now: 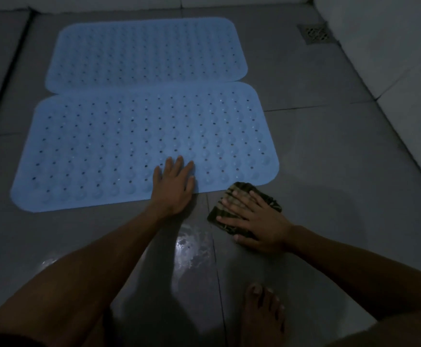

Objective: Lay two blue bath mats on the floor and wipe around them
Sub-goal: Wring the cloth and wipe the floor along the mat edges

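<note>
Right grip (252, 216) flat, fingers straight, pressing cloth (244, 209) on floor (329, 159) beside near mat (129, 146). Left grip (174, 186) flat on its edge. Far mat (146, 53) adjoining. Cloth likely soft; press from above.

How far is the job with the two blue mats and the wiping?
Done: far mat and near mat lie flat, edges touching. In hand: left hand presses the near mat's front edge; right hand presses a dark cloth on the tile beside it. Left: wet patch nearby and the other sides.
</note>
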